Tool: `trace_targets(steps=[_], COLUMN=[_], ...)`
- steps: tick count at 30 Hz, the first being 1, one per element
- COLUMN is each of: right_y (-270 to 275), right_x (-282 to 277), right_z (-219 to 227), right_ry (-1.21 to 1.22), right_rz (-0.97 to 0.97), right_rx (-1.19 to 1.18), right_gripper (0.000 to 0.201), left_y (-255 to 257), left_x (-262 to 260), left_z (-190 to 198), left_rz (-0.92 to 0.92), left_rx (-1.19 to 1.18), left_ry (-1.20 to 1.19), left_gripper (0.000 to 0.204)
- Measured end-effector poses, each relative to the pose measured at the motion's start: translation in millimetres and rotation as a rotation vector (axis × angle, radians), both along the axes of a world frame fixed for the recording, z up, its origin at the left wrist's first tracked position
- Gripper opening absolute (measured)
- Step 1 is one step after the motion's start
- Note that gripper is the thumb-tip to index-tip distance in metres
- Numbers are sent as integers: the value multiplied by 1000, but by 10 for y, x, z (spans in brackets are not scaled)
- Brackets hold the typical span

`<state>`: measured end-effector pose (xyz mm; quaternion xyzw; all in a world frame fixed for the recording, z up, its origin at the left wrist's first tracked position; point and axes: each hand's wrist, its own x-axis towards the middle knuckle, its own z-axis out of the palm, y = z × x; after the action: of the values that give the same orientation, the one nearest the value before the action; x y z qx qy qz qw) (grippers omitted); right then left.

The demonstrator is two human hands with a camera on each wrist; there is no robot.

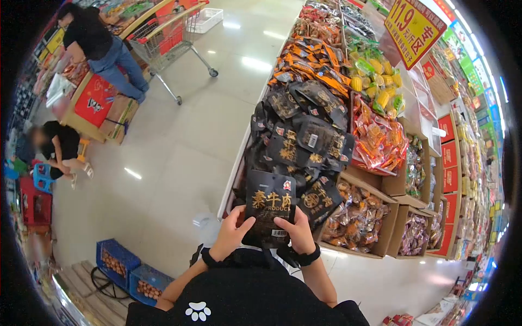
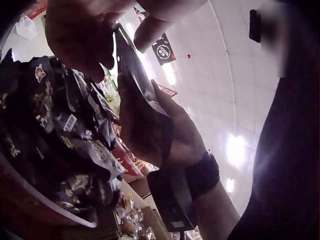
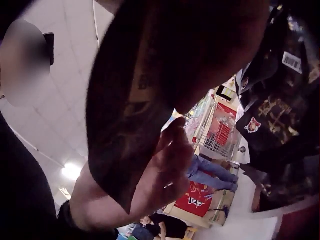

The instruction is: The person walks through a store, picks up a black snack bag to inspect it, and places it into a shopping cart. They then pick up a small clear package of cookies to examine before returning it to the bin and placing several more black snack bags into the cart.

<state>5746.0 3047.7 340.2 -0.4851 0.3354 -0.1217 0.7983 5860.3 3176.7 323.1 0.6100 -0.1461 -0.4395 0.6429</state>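
Observation:
In the head view, a black snack pouch with gold characters and a white barcode is held upright before the chest. My left hand grips its lower left side, thumb over the front. On the opposite side my right hand pinches the pouch in the same way. The left wrist view shows the pouch nearly edge-on between both hands; in the right wrist view its dark face fills much of the middle. Just beyond the hands lies a heap of similar black pouches.
A display counter carries orange-and-black packets, red-orange packets, yellow corn packs and cardboard boxes of wrapped snacks. A yellow price sign hangs above. Across the aisle are a shopping cart, a standing person and a seated person.

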Motion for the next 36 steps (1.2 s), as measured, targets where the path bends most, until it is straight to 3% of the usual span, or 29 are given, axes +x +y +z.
trace_targets(steps=[6, 8, 11, 15, 22, 24, 27, 29, 31, 34, 36], right_y=[474, 674, 784, 746, 398, 233, -68, -284, -510, -741, -863], right_x=[1077, 1500, 2054, 2442, 2950, 3073, 3397, 3625, 3832, 4094, 4211], right_z=[-310, -406, -206, -182, -270, -481, -572, -468, -358, -292, -331], right_ry=[59, 69, 26, 16, 53, 105, 68, 33, 35, 43, 120], right_rz=[-307, -451, -510, -609, -836, -866, -937, -914, -914, -906, -951], right_rx=[90, 102, 191, 170, -3, -38, 13, 78, 48, -122, -175], right_gripper=[31, 29, 30, 31, 33, 33, 32, 34, 35, 36, 37], left_y=[475, 727, 980, 979, -225, -563, -946, -1244, -1572, -2086, -2375], left_x=[1526, 2104, 3045, 4096, 5279, 5615, 6253, 6819, 7407, 8181, 8546], left_z=[-392, -434, -234, -334, -753, -798, -818, -842, -784, -702, -562], left_rz=[-202, -115, -23, -38, -165, -166, -149, -133, -53, 56, 133], left_rx=[18, 61, 173, 245, 156, 124, 200, 272, 354, 506, 737], left_ry=[-64, -80, -205, -316, -444, -499, -662, -1027, -1216, -1334, -1369], left_gripper=[26, 22, 21, 23, 27, 31, 35, 42, 48, 52, 57])
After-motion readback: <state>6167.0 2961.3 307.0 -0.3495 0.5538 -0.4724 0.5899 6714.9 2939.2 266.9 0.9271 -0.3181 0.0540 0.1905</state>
